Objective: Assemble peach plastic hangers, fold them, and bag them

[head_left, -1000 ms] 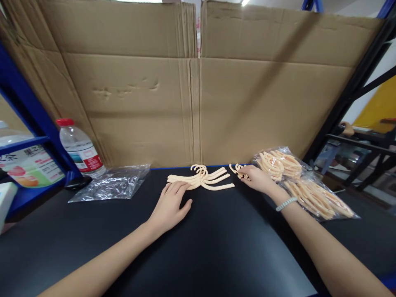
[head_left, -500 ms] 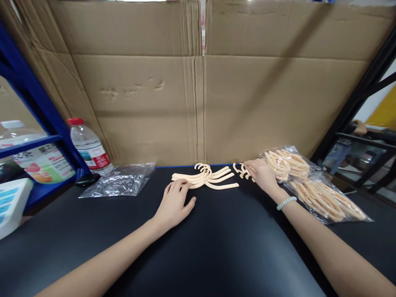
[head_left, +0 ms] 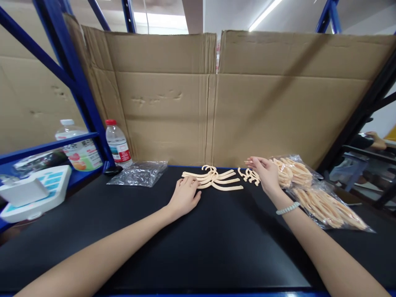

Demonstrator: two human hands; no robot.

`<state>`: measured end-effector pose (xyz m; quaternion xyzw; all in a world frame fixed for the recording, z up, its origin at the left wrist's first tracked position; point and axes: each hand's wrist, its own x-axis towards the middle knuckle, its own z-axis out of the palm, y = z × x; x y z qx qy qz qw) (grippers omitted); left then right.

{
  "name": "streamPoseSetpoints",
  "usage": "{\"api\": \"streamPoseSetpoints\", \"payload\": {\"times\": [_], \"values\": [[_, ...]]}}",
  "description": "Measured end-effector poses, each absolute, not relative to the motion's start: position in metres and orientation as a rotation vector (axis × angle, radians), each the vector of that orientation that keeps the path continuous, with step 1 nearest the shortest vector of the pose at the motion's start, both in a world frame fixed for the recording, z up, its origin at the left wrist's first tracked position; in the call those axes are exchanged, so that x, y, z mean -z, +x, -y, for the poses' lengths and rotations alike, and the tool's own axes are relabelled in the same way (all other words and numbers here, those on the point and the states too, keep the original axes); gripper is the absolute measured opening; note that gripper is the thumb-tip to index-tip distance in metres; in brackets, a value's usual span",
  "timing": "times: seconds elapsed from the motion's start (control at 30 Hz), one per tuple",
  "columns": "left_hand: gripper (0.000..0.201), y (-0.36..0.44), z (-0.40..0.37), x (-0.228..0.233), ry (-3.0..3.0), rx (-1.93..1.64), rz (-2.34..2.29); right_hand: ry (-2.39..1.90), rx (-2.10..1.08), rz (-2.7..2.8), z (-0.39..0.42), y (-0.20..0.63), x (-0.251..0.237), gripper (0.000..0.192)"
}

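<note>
The left hand [head_left: 185, 195] lies palm down on the black worktop [head_left: 216, 247], its fingers [head_left: 192, 184] spread loosely and flat, their tips touching the near end of a fanned pile of cream plastic hangers [head_left: 215, 180]; it grips nothing. The pile sits near the far edge of the worktop, roughly in the middle, with the hooks bunched together at the top and the arms splaying out to left and right. The right hand [head_left: 265, 175] is raised a little off the surface just to the right of that pile, fingers [head_left: 255, 161] open and gently curved, pointing left; whether it has hold of anything cannot be told for sure. Directly beside it, on its left, rests a small cluster of hanger hooks [head_left: 250, 175], touching or almost touching the palm. A pale bead bracelet [head_left: 287, 208] circles the right wrist. Behind and to the right of that hand lies a clear plastic bag of hangers [head_left: 312, 194], full of the same cream pieces. Well to the left, an empty crumpled plastic bag [head_left: 139, 173] lies by a water bottle [head_left: 117, 143] with a red cap. A cardboard wall [head_left: 247, 103] stands upright along the back of the worktop.
</note>
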<state>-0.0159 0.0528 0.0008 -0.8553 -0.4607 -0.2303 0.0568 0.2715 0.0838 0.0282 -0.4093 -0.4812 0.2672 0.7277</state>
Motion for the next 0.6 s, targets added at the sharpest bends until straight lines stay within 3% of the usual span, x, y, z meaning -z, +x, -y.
{"api": "streamPoseSetpoints", "payload": {"times": [0.23, 0.47, 0.6], "values": [[0.018, -0.016, -0.056, 0.001, -2.689, 0.725, 1.354, -0.921, -0.633, 1.127, -0.075, 0.254, -0.028, 0.024], [0.014, -0.012, -0.067, 0.003, -2.86, 0.761, 1.225, -0.886, -0.683, 1.072, -0.07, 0.246, -0.031, 0.067], [0.013, -0.014, -0.056, -0.006, -2.852, 0.806, 1.194, -0.839, -0.845, 1.123, -0.057, 0.245, -0.029, 0.061]]}}
